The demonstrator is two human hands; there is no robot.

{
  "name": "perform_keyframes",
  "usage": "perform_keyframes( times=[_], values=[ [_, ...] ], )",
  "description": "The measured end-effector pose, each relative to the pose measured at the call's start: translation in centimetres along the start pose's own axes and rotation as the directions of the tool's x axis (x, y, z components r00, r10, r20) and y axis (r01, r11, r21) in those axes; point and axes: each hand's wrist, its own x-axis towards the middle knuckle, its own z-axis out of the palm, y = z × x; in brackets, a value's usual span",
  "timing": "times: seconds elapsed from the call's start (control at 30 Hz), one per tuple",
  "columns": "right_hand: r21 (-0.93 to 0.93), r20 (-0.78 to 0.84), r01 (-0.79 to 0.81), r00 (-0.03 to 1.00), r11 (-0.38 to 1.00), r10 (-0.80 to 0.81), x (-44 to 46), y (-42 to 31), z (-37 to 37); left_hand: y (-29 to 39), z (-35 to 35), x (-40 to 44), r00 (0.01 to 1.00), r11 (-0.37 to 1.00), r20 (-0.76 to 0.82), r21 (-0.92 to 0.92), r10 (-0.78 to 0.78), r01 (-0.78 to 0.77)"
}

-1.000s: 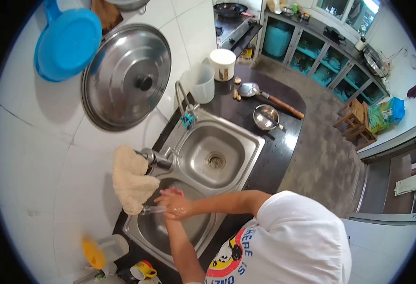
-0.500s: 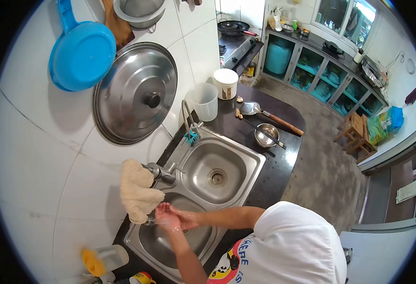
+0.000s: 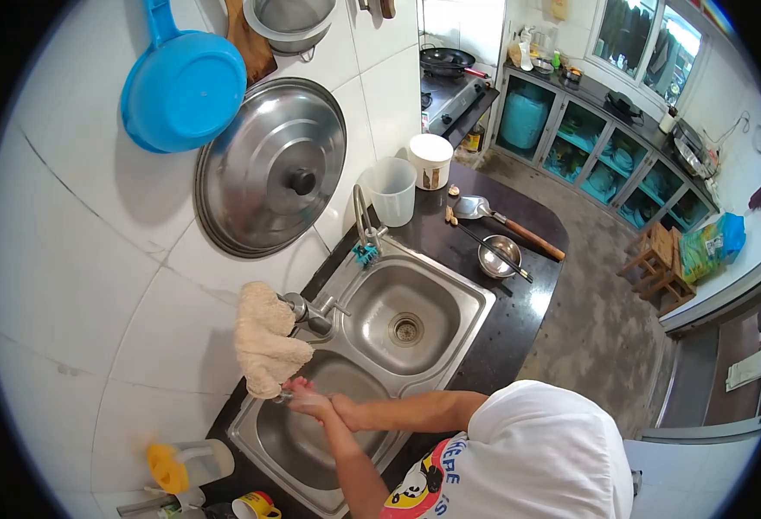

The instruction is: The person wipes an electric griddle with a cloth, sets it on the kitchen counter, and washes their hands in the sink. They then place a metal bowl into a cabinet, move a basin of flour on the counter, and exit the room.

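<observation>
"Two hands are noted over the near basin (image 3: 289, 443): the left hand (image 3: 308, 401) by the spout (image 3: 283, 396), the right hand (image 3: 348, 413) at the left wrist."

"Condition of each?"

"The right hand lies against the left wrist; how firmly its fingers close cannot be told. The left hand is blurred, directed at the spout; whether it is spread or curled cannot be told either."

"Clearance on the wall side?"

"Tight. A beige cloth (image 3: 266, 342) hangs from the tap (image 3: 315, 318), just beside the left fingers, between them and the tiled wall (image 3: 138, 303)."

"Towards the far basin (image 3: 372, 324)?"

"Better. A metal ridge separates the two basins, and bare steel surrounds the far drain (image 3: 406, 329). The right forearm (image 3: 428, 411) crosses the sink's front rim."

"Counter (image 3: 475, 346)?"

"Narrow along the sink, widening to a rounded end. A metal bowl (image 3: 488, 262) sits there with dark chopsticks (image 3: 520, 272) across it, near a wooden-handled spatula (image 3: 527, 238) whose handle reaches the edge. Floor (image 3: 571, 337) lies open beyond the curve."

"Opposite end?"

"Crowded. A jug with a yellow lid (image 3: 203, 463) and a red-and-yellow mug (image 3: 255, 503) stand near the near basin's corner."
</observation>
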Motion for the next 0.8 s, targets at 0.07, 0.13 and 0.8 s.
perform_keyframes(
  times=[0.07,0.13,0.8],
  values=[
    [0.001,-0.044,-0.024,0.999,1.000,0.024,1.8,1.4,-2.7,0.1,-0.6,-0.5,0.999,1.000,0.026,-0.012,-0.028,0.028],
    [-0.074,-0.096,0.007,0.995,0.997,-0.014,2.1,2.1,-3.1,0.1,-1.3,-0.7,0.996,0.997,0.048,-0.019,-0.069,0.070],
    [-0.818,-0.222,-0.079,0.957,0.570,-0.185,2.5,-4.7,-2.3,-0.8,-7.2,0.6,0.722,0.632,0.504,0.766,-0.475,-0.119]
  ],
)
